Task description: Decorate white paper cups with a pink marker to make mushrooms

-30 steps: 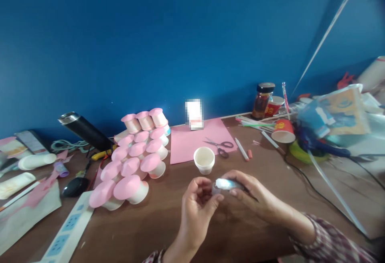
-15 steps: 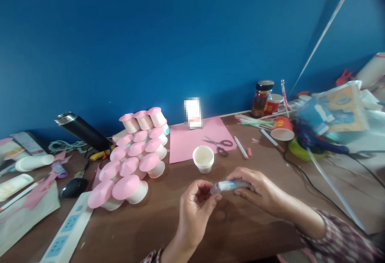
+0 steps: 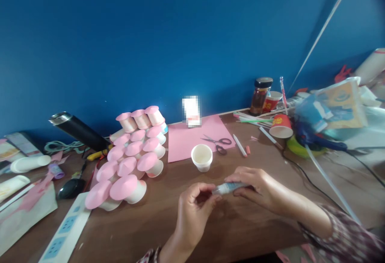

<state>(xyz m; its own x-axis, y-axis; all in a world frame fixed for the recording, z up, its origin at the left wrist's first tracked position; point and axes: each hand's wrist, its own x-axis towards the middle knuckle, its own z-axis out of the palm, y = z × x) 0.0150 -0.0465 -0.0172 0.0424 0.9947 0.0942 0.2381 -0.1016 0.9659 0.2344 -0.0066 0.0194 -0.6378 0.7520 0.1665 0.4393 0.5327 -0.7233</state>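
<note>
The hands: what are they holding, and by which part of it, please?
A tube: the right hand holds one end, the left hand the clear tip.

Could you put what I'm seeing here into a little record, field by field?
Left hand: fingertips at the tube's clear end
Right hand: holding the small tube
Just beyond the hands: white cup, upright
Behind that cup: pink paper sheet with scissors, blades parted
Left side: grouped cups topped with pink discs; black flask
Right side: dark-lidded bottle, red paper cups
Backdrop: blue wall
Unclear: the tube's label text
</note>
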